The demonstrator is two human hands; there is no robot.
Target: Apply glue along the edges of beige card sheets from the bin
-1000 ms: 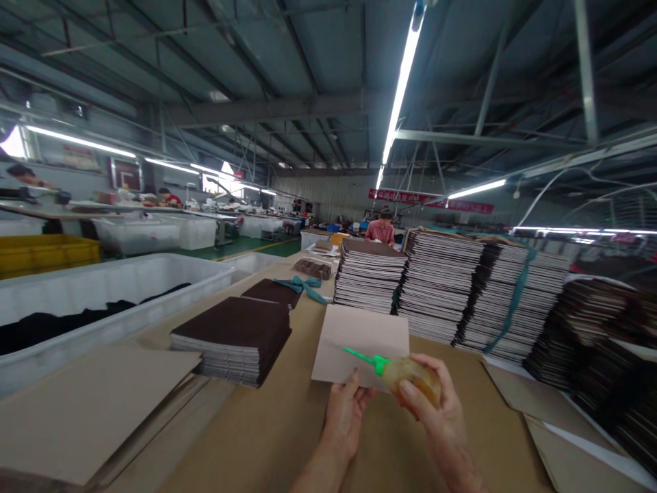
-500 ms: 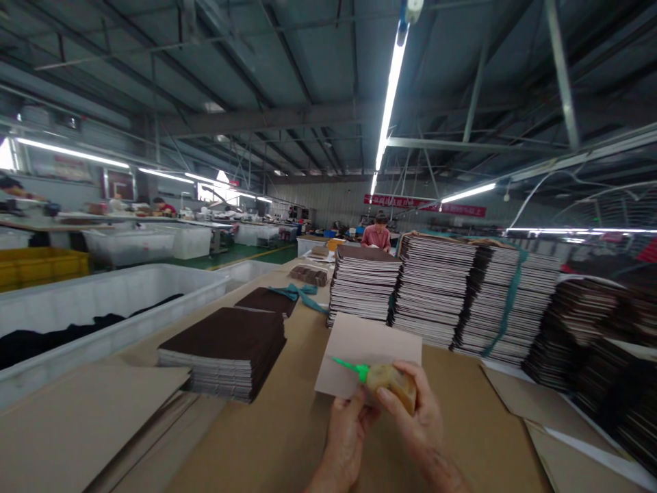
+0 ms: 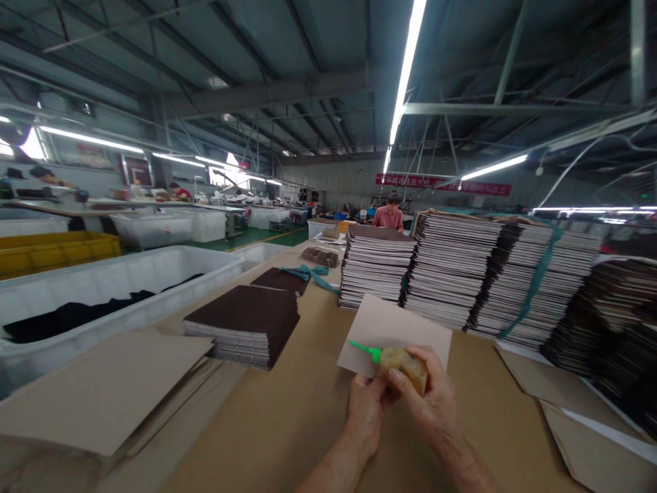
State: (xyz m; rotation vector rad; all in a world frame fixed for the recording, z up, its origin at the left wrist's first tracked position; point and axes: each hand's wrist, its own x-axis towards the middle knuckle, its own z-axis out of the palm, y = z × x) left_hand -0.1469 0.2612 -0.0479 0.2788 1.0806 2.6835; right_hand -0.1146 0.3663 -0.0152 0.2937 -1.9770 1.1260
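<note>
My right hand (image 3: 436, 394) is wrapped around a squeeze bottle (image 3: 403, 366) with yellowish-brown contents and a long green nozzle, which points left. Beneath the nozzle is a pale, light-coloured board (image 3: 400, 325), its plain face turned up. My left hand (image 3: 365, 411) is closed at the board's near edge, just under the bottle; its fingertips are partly hidden. The nozzle tip is over the board's left part; whether it touches cannot be made out. Left of the hands, a stack of dark brown covered panels (image 3: 246, 311) rests on the brown tabletop (image 3: 287, 411).
Tall stacks of dark-and-white panels (image 3: 452, 270) stand behind the board, one with a teal strip (image 3: 536, 287). Loose cardboard sheets (image 3: 107, 390) lie at left. A white bin (image 3: 215, 267) holds black fabric. A person in a pink shirt (image 3: 389, 218) is at the far end.
The view has shifted, so the scene sits further right or left in places. Both hands, bottle and board keep nearly the same arrangement, with the nozzle still over the board's left side.
</note>
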